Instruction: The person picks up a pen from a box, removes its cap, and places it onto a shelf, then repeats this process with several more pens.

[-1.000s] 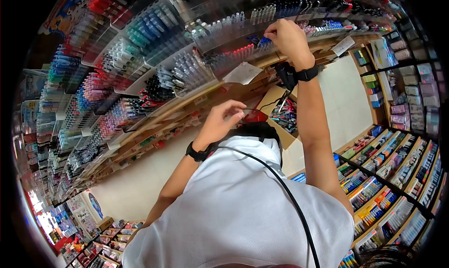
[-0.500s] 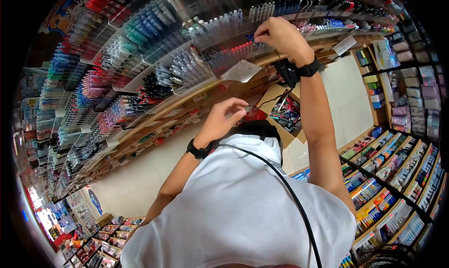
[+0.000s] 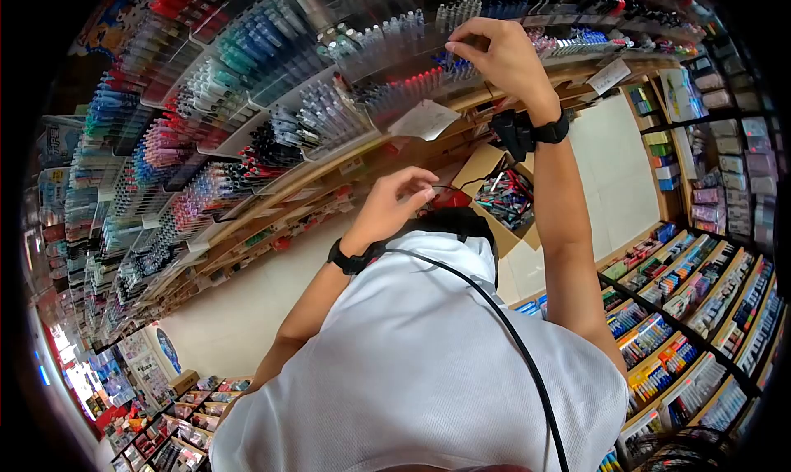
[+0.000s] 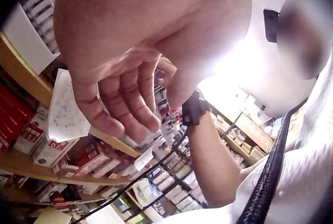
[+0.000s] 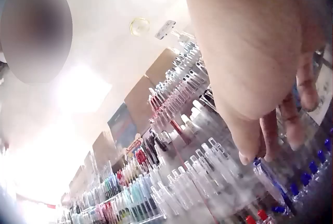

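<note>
My right hand [image 3: 509,60] is raised at the pen shelf, its wrist strapped in black. In the right wrist view, the right hand [image 5: 255,62] pinches the top of a clear and blue pen [image 5: 274,183] between thumb and fingertips, beside a row of blue-capped pens [image 5: 307,178]. Red-tipped pens [image 3: 416,83] stand to its left in the head view. My left hand [image 3: 387,208] hovers below the shelf near the torso, holding nothing. The left wrist view shows the left hand [image 4: 140,52] with its fingers loosely bent.
An open cardboard box [image 3: 482,160] of mixed pens lies below the right forearm. A white paper [image 3: 424,120] hangs from the shelf edge. Clear dividers with many pens [image 3: 264,39] fill the upper left, display racks [image 3: 684,307] the right. A black cable [image 3: 494,311] crosses the white shirt.
The right hand moved left along the shelf to the blue pens, then slightly up. The left hand has barely moved.
</note>
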Motion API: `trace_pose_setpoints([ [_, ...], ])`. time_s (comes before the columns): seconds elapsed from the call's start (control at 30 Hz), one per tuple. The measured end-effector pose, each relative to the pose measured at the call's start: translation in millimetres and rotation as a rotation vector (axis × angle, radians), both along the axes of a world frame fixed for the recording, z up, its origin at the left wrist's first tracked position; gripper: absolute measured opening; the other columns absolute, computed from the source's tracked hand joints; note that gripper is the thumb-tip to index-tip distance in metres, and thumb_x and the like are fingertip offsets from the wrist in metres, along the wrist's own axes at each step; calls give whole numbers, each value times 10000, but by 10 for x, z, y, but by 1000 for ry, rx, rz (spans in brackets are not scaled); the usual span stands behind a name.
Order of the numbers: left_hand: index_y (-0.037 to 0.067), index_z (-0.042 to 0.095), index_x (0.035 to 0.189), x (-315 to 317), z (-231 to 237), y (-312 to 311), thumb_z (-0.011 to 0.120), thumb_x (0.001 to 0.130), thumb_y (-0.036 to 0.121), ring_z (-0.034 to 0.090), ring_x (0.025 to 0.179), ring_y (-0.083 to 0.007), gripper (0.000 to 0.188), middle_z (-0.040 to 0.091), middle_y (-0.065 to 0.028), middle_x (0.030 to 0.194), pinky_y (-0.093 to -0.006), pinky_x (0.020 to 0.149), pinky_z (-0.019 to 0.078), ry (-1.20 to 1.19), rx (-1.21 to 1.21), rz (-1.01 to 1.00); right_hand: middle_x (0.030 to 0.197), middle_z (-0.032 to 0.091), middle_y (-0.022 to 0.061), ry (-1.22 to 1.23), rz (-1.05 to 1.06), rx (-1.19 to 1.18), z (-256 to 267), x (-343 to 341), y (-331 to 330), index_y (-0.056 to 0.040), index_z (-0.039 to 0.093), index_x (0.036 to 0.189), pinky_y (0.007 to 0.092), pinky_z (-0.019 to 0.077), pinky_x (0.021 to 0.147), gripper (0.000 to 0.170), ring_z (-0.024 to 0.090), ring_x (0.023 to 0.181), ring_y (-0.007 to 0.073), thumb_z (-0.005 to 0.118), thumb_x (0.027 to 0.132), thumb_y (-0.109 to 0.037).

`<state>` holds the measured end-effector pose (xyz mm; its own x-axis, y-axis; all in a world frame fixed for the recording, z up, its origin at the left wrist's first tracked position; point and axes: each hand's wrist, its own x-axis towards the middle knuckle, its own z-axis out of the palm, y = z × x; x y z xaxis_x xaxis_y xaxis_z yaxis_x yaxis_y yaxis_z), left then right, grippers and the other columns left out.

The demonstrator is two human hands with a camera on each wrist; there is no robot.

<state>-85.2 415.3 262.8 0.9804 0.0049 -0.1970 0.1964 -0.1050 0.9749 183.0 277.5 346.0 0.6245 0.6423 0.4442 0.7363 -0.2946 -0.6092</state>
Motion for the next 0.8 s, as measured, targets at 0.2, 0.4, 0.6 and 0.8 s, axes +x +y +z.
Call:
trace_pose_setpoints([
  [0.2, -9, 670, 1215, 24, 22, -23, 654, 991, 92, 657, 983, -115, 246, 701, -42, 1033, -286, 935, 508, -2, 7, -10, 776, 727, 127, 31, 50, -35, 60, -25, -39, -78, 786, 952, 387, 535, 657, 169, 683, 681, 296, 776, 882, -232],
  [0.4, -9, 666, 1221, 29, 15, -29, 653, 994, 91, 659, 987, -113, 248, 702, -44, 1038, -285, 935, 510, 20, -6, -12, 853, 748, 140, 47, 52, -245, 10, -36, -26, -70, 782, 953, 411, 557, 739, 154, 702, 781, 340, 759, 872, -199],
  [0.6, -10, 666, 1222, 45, 25, -31, 654, 996, 95, 659, 993, -111, 250, 702, -44, 1043, -283, 937, 510, 21, -7, -11, 730, 681, 169, -51, 38, -196, -119, -50, 10, -56, 781, 952, 415, 502, 626, 151, 636, 644, 340, 773, 855, -172],
  [0.8, -5, 672, 1219, 55, 12, -26, 657, 994, 98, 659, 994, -111, 248, 705, -45, 1054, -284, 929, 511, 16, -8, -17, 809, 725, 157, -109, 18, -215, -209, -46, 50, -71, 785, 957, 436, 540, 704, 152, 681, 756, 376, 751, 861, -185],
])
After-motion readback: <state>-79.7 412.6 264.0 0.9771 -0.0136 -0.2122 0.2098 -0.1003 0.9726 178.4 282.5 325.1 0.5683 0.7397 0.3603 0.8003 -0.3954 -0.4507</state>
